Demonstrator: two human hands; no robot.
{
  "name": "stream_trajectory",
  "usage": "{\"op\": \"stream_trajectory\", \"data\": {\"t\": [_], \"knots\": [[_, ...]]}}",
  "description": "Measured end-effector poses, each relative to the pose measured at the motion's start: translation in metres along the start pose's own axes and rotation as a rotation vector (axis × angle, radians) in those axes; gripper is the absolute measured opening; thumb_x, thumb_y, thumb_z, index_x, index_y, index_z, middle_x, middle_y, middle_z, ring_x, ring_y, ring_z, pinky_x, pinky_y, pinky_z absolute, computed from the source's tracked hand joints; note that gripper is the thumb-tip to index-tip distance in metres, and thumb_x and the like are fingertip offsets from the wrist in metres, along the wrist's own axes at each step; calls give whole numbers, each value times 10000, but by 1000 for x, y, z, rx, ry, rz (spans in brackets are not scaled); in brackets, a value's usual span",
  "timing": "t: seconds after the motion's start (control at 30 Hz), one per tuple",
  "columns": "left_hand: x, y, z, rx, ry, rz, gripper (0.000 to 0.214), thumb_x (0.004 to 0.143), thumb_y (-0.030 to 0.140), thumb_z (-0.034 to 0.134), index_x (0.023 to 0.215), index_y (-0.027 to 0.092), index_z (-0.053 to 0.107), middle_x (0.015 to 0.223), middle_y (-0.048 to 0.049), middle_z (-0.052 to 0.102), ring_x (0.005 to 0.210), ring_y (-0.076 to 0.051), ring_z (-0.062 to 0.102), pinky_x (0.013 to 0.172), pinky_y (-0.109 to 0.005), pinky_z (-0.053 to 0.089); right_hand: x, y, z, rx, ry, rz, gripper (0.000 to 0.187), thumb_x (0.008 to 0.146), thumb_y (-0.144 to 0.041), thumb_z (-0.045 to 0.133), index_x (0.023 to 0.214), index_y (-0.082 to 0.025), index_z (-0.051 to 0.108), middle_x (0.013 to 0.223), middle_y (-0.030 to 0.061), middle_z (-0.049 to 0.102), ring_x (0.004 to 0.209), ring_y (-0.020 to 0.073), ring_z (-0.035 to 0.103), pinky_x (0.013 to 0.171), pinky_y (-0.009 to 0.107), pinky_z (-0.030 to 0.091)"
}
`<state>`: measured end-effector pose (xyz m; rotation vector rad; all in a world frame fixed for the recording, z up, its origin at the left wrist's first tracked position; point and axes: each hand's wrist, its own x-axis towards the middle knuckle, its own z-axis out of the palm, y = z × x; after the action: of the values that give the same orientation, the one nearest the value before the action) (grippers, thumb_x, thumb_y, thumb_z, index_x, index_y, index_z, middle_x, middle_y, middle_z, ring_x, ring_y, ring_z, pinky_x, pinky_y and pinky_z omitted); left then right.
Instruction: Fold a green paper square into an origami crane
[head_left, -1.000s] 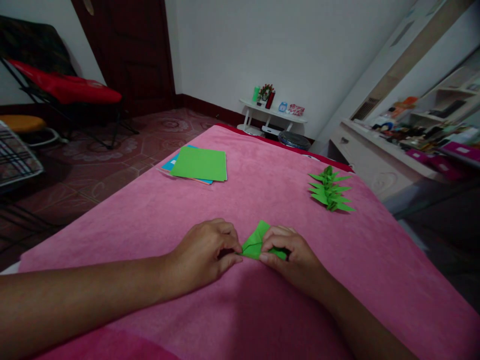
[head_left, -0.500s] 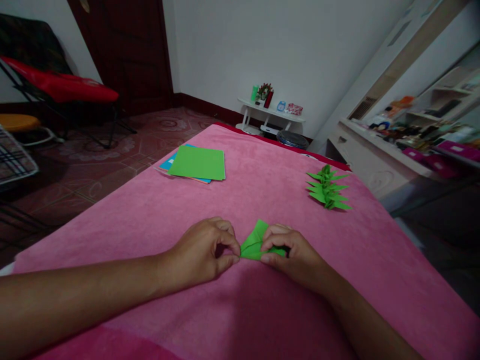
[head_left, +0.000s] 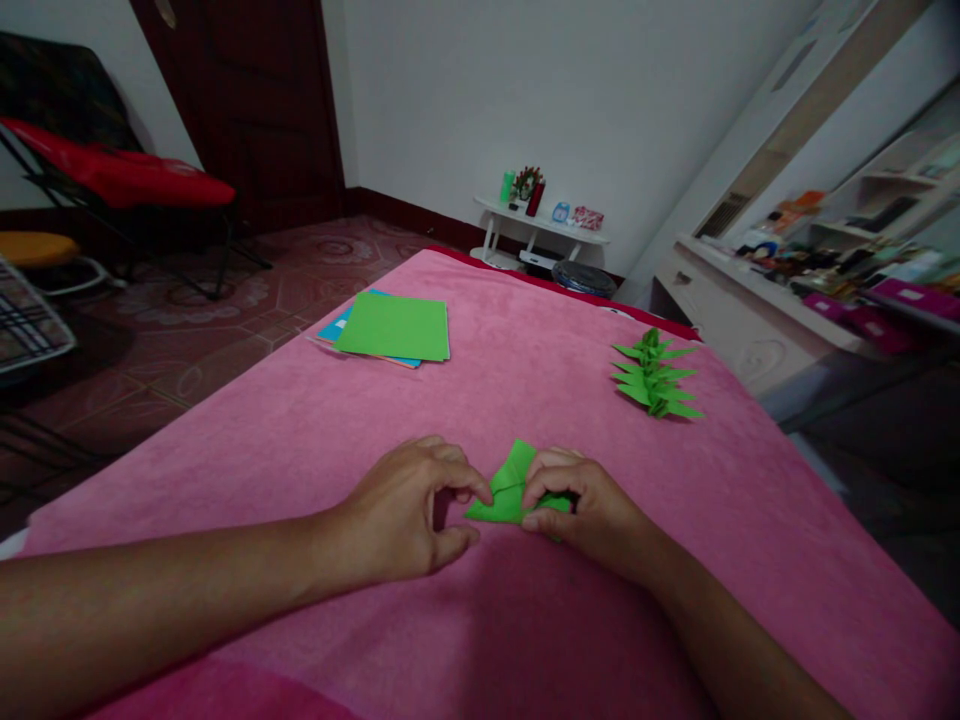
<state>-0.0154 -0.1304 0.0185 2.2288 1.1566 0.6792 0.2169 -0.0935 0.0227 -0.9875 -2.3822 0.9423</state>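
Observation:
A small folded green paper piece [head_left: 508,488] lies on the pink cloth [head_left: 525,620] in front of me. My left hand [head_left: 405,515] pinches its left flap between thumb and forefinger. My right hand [head_left: 585,510] grips its right side with curled fingers, covering part of it. A finished green folded paper tree [head_left: 656,378] with pointed tiers lies further back to the right, clear of both hands.
A stack of coloured paper sheets [head_left: 390,328], green on top, lies at the far left of the cloth. A red folding chair [head_left: 112,175] stands at the left. A white low shelf [head_left: 536,225] and a cluttered dresser [head_left: 787,300] sit beyond and right.
My left thumb and forefinger have lifted and pulled the left flap of the green piece, opening its fold slightly. The right hand stays put.

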Motion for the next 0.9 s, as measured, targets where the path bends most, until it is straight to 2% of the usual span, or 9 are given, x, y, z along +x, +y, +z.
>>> {"op": "stream_trajectory", "data": {"t": [0.1,0.17,0.4,0.53,0.7,0.9], "knots": [[0,-2,4,-25,10,-13,105,725,202,629,795,256,685,741,15,609,755,-147,523,717,-288,378,1,-1,-1,1,-1,24,90,673,-174,749,726,-198,682,735,-19,603,761,148,538,733,286,361],[1,-3,5,-40,12,-20,102,753,187,608,748,251,687,723,17,609,752,-140,527,718,-284,374,2,-2,-3,28,-11,41,101,668,-179,751,732,-193,675,751,-14,600,763,147,537,723,279,372],[2,-4,6,-49,19,-19,104,751,171,612,706,235,681,703,18,601,735,-136,522,702,-280,370,3,-5,-8,120,-76,104,39,696,-166,706,696,-178,669,764,2,562,741,139,528,676,258,396],[3,-4,6,-44,12,-23,102,750,164,609,704,227,675,707,15,608,733,-140,518,706,-285,370,3,-5,-11,122,-81,110,46,694,-170,704,705,-176,659,758,2,561,737,141,523,675,258,391],[5,-4,6,-47,5,-23,103,758,166,605,681,212,657,687,10,602,716,-140,518,707,-288,370,3,-8,-15,155,-158,99,86,712,-196,698,686,-165,622,798,4,534,757,137,509,684,250,392],[5,-4,5,-41,1,-21,108,774,191,596,681,201,648,692,1,605,708,-142,519,702,-285,377,4,-11,-18,97,-203,69,118,803,-221,594,699,-165,603,819,13,522,776,140,494,707,258,380]]}}
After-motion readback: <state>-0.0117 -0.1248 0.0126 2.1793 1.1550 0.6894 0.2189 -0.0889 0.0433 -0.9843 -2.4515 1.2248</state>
